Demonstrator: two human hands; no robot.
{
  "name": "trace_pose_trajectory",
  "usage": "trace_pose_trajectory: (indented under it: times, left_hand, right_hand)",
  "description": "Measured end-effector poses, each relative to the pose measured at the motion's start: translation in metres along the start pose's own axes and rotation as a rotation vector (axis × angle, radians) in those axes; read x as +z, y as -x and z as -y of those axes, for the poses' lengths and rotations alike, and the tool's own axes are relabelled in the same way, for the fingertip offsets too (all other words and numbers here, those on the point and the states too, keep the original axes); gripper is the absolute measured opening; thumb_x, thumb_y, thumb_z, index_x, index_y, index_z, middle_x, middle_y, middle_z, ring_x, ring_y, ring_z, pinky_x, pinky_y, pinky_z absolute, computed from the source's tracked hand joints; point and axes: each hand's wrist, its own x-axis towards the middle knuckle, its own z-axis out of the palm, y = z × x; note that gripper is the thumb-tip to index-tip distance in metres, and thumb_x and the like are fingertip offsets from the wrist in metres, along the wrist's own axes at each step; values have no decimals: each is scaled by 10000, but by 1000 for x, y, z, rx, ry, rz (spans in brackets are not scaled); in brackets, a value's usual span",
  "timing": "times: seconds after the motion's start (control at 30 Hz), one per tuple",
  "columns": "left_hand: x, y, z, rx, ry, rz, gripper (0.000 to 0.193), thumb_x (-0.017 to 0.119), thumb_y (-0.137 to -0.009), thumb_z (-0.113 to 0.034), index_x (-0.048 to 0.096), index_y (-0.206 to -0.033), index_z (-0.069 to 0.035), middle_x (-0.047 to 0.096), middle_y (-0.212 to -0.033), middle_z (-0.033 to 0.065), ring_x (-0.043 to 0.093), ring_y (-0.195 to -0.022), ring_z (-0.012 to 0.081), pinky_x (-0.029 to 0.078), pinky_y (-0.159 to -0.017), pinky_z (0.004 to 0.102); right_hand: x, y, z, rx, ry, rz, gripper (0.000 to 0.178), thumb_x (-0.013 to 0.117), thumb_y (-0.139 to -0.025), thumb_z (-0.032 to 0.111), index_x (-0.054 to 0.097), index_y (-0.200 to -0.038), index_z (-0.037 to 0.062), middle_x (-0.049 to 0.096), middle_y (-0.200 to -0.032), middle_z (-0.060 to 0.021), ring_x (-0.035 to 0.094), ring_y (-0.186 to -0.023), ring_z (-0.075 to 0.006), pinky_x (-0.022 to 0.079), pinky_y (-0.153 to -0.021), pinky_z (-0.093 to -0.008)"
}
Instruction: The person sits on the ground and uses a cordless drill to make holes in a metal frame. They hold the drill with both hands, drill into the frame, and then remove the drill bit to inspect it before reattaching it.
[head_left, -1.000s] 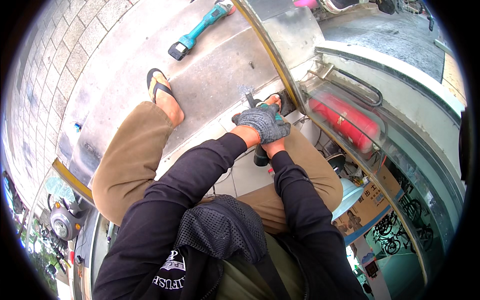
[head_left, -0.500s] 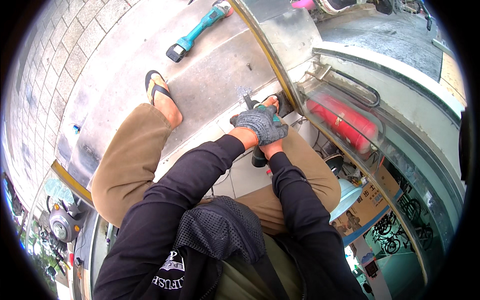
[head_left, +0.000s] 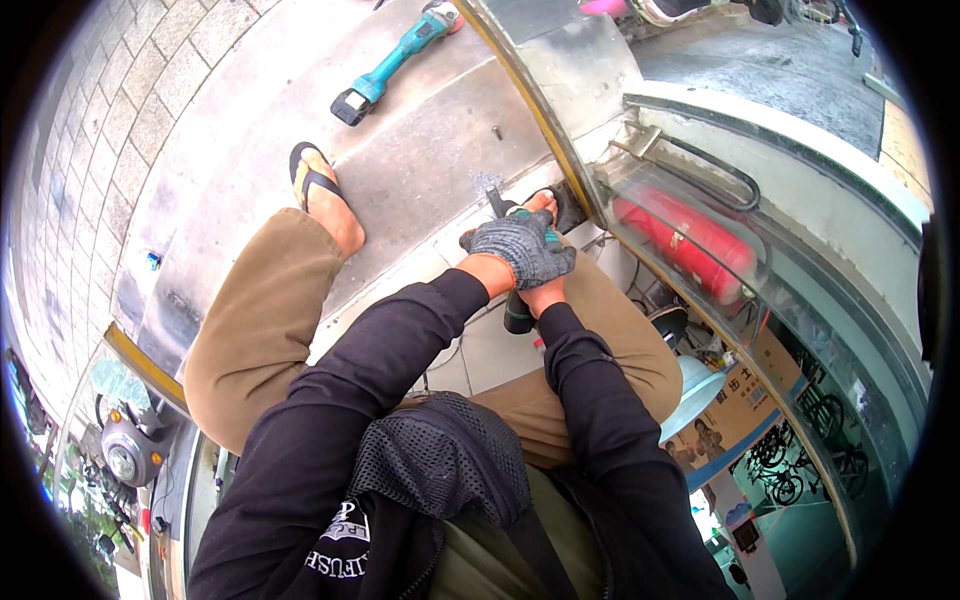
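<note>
My left hand [head_left: 520, 250], in a grey knit glove, is closed over the top of a teal-and-black power tool [head_left: 518, 315]. Most of the tool's body is hidden under it. My right hand [head_left: 545, 292] lies beneath, by the right side of the tool, and appears wrapped round it; its fingers are largely covered. The tool's black front end points away, toward pale dust [head_left: 486, 182] at the edge of the metal step. Just right of the hands is my sandalled right foot [head_left: 543, 203].
A teal cordless angle grinder [head_left: 395, 62] lies on the step [head_left: 430, 150], with a small bolt [head_left: 497, 132] nearer me. A metal-edged glass door frame [head_left: 540, 105] stands to the right. Behind glass are a red fire extinguisher [head_left: 685, 245] and a cardboard box [head_left: 745, 405].
</note>
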Motion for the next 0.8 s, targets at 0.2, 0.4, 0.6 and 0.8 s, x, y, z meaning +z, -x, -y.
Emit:
trace_pose_trajectory:
  times: [0.2,0.4,0.6,0.8]
  left_hand:
    - [1,4,0,-10,-16,-19,807,675,-870,-595,611,-1444,-31,670,-1342,256,706,-1203,408,563,-1028,481]
    - [-25,12,-17,-115,-34,218,902,590,-916,-562,459,-1640,-42,307,-1798,66,498,-1528,315,450,-1237,442]
    - [-20,10,-13,-95,-26,176,894,607,-904,-582,491,-1597,-30,395,-1703,122,539,-1464,336,469,-1199,446]
    - [2,5,2,11,-19,-5,780,660,-885,-610,648,-1384,-10,734,-1278,305,743,-1149,442,577,-1006,498]
  right_hand:
    - [-2,-1,4,-35,133,12,517,763,-978,146,550,-1439,45,673,-1350,-117,649,-1257,-254,523,-1067,-399]
    - [-4,-1,7,-29,72,6,520,765,-981,142,540,-1440,46,670,-1347,-112,648,-1251,-247,527,-1057,-388]
    - [-2,0,7,52,14,36,516,751,-992,123,528,-1451,51,663,-1357,-108,644,-1256,-234,527,-1056,-386]
    - [1,-2,-3,27,24,49,527,734,-1007,115,506,-1479,57,654,-1379,-101,638,-1259,-226,521,-1069,-385]
